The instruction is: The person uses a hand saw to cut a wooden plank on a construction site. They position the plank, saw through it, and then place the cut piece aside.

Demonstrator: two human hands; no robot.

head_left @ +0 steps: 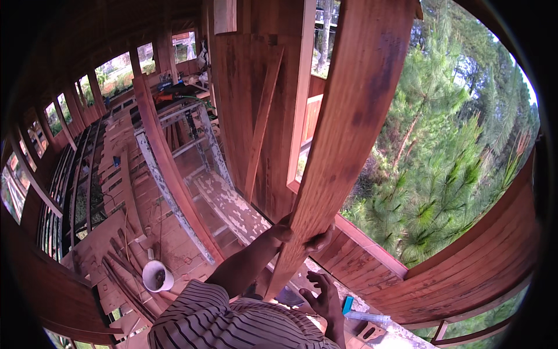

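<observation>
A long, wide wooden board (pixel 354 110) stands upright and tilted in front of me, its upper end running out at the top of the view. My left hand (pixel 283 232) is wrapped round the board's lower part, with fingertips showing on its right side. Beside the board's lower end, my right hand (pixel 325 298) is raised with its fingers apart and nothing in it. Just right of that hand lies a try square (pixel 349 306) with a blue handle and a metal blade. A handsaw's handle (pixel 370 332) shows near it.
A paint-worn scaffold frame (pixel 168 195) and plank (pixel 229 203) stand ahead. Another long board (pixel 165 157) leans by the frame; a narrow strip (pixel 265 125) leans on the wooden wall. A white bucket (pixel 157 276) sits at left. Trees (pixel 424 174) show through the opening at right.
</observation>
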